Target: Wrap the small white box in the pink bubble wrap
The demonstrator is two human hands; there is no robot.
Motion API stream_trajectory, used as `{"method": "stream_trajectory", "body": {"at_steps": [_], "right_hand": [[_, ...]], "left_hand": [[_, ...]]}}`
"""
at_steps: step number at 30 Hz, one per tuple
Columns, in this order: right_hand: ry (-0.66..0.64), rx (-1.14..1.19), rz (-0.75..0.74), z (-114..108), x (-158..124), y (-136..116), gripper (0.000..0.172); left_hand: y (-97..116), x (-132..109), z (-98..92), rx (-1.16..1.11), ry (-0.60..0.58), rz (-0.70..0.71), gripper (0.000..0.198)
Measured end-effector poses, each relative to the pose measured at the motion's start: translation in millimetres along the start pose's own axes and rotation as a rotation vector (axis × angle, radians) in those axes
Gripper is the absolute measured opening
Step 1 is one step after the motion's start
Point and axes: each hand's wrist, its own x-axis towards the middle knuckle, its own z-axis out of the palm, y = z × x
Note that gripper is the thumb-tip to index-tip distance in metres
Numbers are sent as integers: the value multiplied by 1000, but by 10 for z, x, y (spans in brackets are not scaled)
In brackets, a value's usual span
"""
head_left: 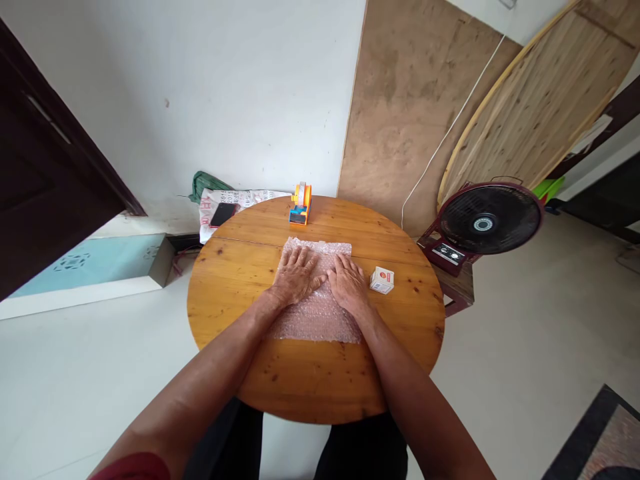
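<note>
A sheet of pinkish bubble wrap lies flat on the round wooden table. My left hand rests palm down on its left half, fingers stretched out and a little spread. On the right half lies my right hand, also flat, with its fingers pointing away from me. The left thumb reaches close to the right hand. Just right of the bubble wrap stands a small white box with red print. At the table's far edge is an orange and blue tape dispenser with a roll of tape.
A dark electric fan stands on a stool to the right of the table. Behind the table's far left edge are a printed white sack and a dark flat object. A large round board leans on the wall.
</note>
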Motion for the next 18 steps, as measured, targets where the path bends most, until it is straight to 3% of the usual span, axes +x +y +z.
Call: {"method": "stream_trajectory", "body": {"at_steps": [5,12,18], "right_hand": [[18,-10,-21,14,15,51,50],[-40,-49,5,-8,26,69,54],[-35,-38,30,20,42,84,54]], "left_hand": [[-24,15,-4,-23,11,-3,65],[-65,24,24,-76,-18,-1,77],[-57,20,-12,-91,-6,-14,62]]}}
